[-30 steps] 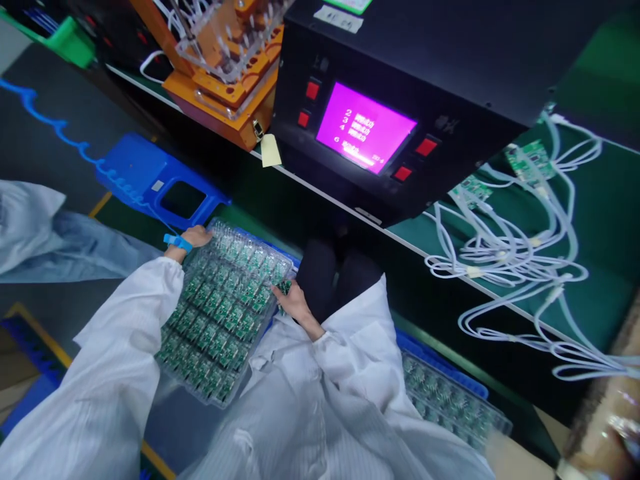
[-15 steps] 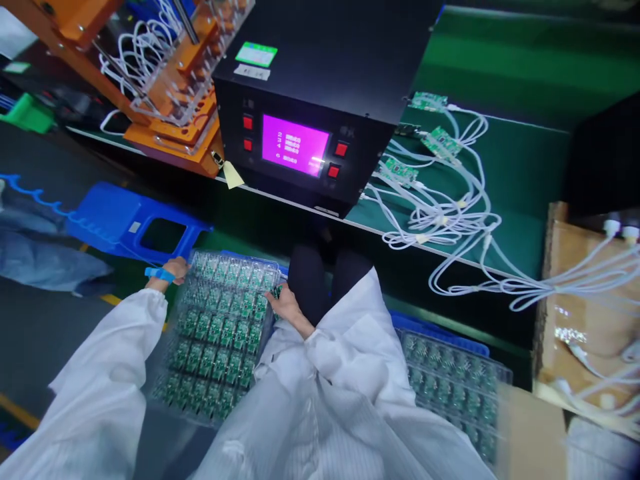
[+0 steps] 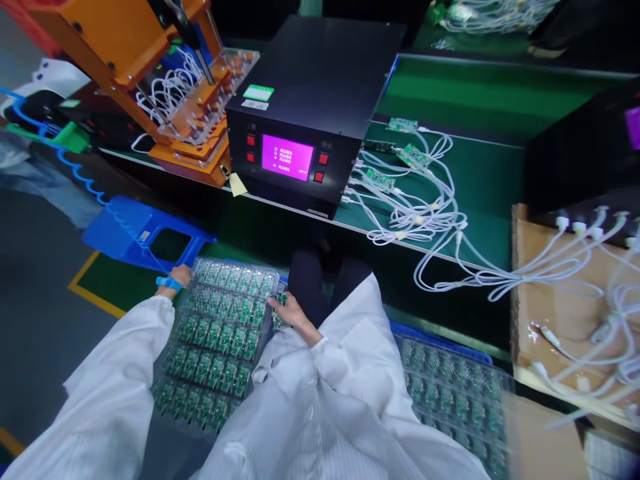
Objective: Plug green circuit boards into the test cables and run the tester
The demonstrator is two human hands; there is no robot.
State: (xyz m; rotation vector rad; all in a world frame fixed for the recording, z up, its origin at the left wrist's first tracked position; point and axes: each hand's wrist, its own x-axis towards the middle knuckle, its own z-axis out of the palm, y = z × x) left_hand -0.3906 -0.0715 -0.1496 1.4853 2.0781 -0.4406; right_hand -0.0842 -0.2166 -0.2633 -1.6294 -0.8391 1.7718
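A clear plastic tray [image 3: 200, 325] with rows of small green circuit boards [image 3: 223, 339] lies to the left of my lap. My left hand [image 3: 181, 275], with a blue wristband [image 3: 169, 283], is closed on the tray's far left edge; the tray hides its fingertips. On the right edge, my right hand [image 3: 291, 312] grips the tray with the thumb over its rim. Green board parts show beside its fingers; I cannot tell whether they are held or lie in a tray beneath.
Ahead on the bench stand a black tester [image 3: 295, 127] with a lit screen and an orange press fixture [image 3: 190, 163]. White cables [image 3: 425, 220] lie to their right, leading to a cardboard box [image 3: 530, 320]. Another tray of boards [image 3: 450, 387] is at my right, a blue stool [image 3: 125, 227] at left.
The view has tilted up and shifted right, showing more of the bench. Both hands stay at the tray's edges, and the tray has hardly moved.
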